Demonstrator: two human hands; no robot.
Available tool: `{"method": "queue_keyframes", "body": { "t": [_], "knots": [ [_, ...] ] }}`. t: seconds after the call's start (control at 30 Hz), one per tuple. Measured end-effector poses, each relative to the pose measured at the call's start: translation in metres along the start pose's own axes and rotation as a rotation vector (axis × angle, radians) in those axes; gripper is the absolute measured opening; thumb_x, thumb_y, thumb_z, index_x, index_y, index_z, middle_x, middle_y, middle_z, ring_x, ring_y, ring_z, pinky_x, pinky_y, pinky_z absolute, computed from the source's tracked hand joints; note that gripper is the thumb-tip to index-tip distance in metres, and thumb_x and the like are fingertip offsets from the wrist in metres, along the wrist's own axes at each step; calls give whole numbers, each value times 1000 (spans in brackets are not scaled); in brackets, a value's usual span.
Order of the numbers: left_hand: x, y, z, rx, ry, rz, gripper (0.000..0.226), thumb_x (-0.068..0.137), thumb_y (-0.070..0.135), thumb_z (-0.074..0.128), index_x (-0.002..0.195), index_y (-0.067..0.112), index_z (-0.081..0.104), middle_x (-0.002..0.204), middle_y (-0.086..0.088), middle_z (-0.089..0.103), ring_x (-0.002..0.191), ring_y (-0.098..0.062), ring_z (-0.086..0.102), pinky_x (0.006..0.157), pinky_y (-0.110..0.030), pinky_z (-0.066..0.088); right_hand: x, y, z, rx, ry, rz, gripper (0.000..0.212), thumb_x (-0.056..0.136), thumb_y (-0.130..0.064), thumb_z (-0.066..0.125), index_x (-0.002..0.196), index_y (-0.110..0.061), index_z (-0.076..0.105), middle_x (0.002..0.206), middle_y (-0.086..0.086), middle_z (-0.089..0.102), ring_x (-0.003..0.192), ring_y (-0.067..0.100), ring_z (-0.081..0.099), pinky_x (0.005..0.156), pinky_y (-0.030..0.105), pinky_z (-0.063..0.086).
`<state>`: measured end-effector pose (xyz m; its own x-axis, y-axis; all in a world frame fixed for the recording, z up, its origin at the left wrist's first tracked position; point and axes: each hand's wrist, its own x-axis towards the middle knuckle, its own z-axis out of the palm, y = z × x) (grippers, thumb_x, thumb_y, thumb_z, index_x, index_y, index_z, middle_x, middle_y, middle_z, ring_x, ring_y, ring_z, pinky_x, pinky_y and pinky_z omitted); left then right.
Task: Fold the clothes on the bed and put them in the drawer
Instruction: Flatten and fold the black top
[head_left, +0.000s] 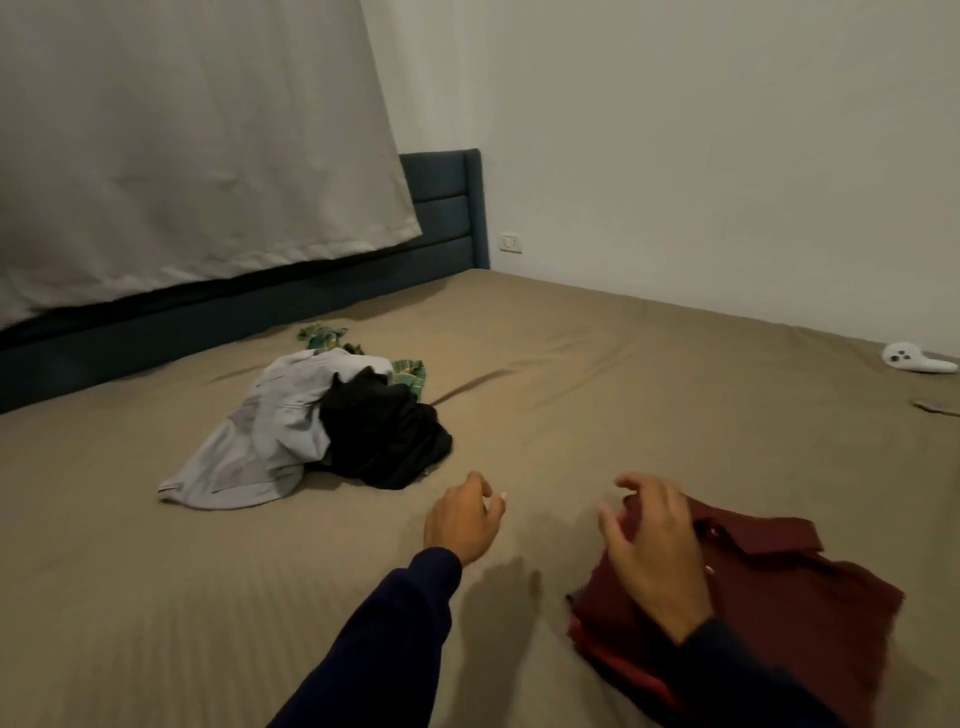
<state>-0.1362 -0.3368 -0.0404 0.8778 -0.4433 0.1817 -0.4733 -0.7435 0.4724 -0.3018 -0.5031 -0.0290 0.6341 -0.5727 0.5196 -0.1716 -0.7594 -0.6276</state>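
You have a folded maroon shirt (769, 597) lying flat on the bed (597, 364) at the near right, collar up and buttons showing, its left part hidden by your right hand. Well apart, toward the middle left of the bed, a loose unfolded heap: a pale grey garment (260, 441) spread out to the left, a crumpled black garment (384, 431) touching it on the right, and a green patterned garment (324, 336) partly buried behind both.
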Motion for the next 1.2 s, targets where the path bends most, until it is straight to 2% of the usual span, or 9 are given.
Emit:
{"method": "queue_keyframes", "body": {
  "t": [0.23, 0.43, 0.53, 0.7, 0.8, 0.87, 1.0, 1.1, 1.2],
  "knots": [
    [-1, -134, -60, 31, 122, -165, 22, 97, 37, 56, 115, 24, 52, 82, 8, 55, 77, -13, 54, 63, -30, 39, 58, -103, 183, 102, -672, -135, 58, 93, -38, 66, 142, -18, 42, 140, 6, 49, 122, 22, 53, 103, 32, 45],
    [5, -219, -60, -120, 59, -252, 28, 96, 29, 59, 122, 25, 50, 92, 4, 56, 84, -12, 57, 71, -26, 44, 113, -141, 313, -23, -885, -47, 118, 85, -41, 78, 158, -33, -15, 167, 19, -1, 150, 37, 25, 117, 43, 31],
    [6, -244, -51, -252, -67, -235, 35, 95, 22, 62, 128, 25, 47, 95, 1, 60, 87, -12, 62, 75, -16, 48, 124, -137, 358, -176, -892, -20, 133, 80, -45, 81, 150, -38, -31, 166, 20, -6, 144, 42, 34, 113, 50, 37],
    [16, -264, -39, -435, -104, -302, 44, 94, 29, 66, 132, 30, 44, 94, 2, 58, 87, -11, 61, 72, -11, 45, 118, -121, 398, -508, -716, -255, 93, 100, -25, 55, 157, -19, -18, 129, 20, 56, 107, 33, 62, 92, 47, 53],
    [26, -256, -43, -502, -117, -332, 49, 92, 42, 67, 133, 36, 40, 90, -4, 59, 86, -9, 60, 74, -13, 43, 110, -114, 388, -394, -746, -284, 52, 104, -16, 42, 154, -13, 29, 114, 21, 63, 100, 37, 65, 87, 46, 54],
    [28, -251, -43, -580, -94, -384, 54, 89, 54, 65, 134, 36, 39, 97, -4, 61, 91, -4, 59, 80, -20, 43, 94, -120, 368, -247, -737, -262, 25, 104, -18, 41, 120, -10, 59, 101, 18, 66, 92, 38, 66, 81, 45, 55],
    [23, -240, -42, -803, 2, -537, 92, 64, 91, 57, 130, 27, 48, 117, -1, 66, 108, -17, 64, 99, -38, 51, 36, -134, 298, -167, -720, -371, 29, 102, -39, 43, 94, -19, 63, 88, 4, 67, 75, 19, 59, 69, 34, 48],
    [10, -230, -50, -1084, -1, -618, 84, 68, 74, 71, 122, 10, 64, 111, -8, 74, 102, -25, 72, 87, -39, 59, -20, -149, 235, 60, -734, -419, 44, 89, -63, 42, 85, -25, 66, 83, -7, 61, 79, 10, 50, 74, 29, 45],
    [-20, -214, -54, -1309, -144, -678, 77, 73, 58, 82, 128, 9, 61, 119, -17, 71, 108, -34, 69, 96, -50, 55, -68, -155, 189, 280, -901, -334, 36, 86, -70, 51, 91, -36, 64, 100, -9, 49, 98, 5, 39, 83, 11, 31]
  ]
}}
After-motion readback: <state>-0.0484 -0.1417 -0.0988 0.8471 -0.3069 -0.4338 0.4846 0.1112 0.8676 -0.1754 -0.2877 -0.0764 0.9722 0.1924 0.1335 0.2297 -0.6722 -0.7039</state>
